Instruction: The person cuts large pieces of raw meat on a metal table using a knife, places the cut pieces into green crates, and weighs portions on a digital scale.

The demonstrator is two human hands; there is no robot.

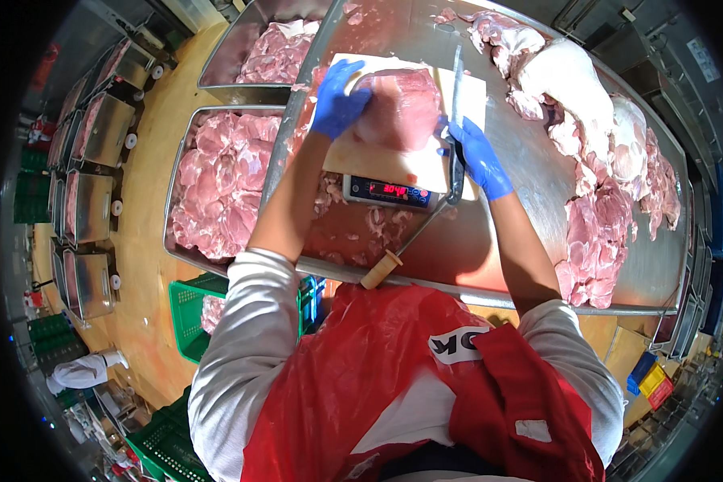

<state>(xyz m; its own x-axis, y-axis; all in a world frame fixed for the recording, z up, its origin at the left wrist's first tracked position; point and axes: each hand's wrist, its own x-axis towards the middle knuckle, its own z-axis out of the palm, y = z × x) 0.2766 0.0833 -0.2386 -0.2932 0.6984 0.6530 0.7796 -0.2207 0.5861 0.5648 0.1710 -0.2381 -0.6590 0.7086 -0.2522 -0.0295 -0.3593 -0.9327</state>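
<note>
My left hand (336,98), in a blue glove, grips the left side of a large pink piece of meat (400,108). The meat lies on a pale board (353,161) atop a scale with a lit red display (386,190). My right hand (478,161), also gloved, is closed on the black handle (455,173) of a long knife (458,80), held upright in the picture along the meat's right side. Below the scale, a thin tool with a wooden handle (380,270) lies at the steel table's (522,257) front edge.
More meat (594,233) lines the table's right. Steel bins of meat (225,177) (273,52) adjoin its left. A green crate (189,317) stands below left. Wheeled bins (88,205) line the left floor. Another person (80,373) in white is at lower left.
</note>
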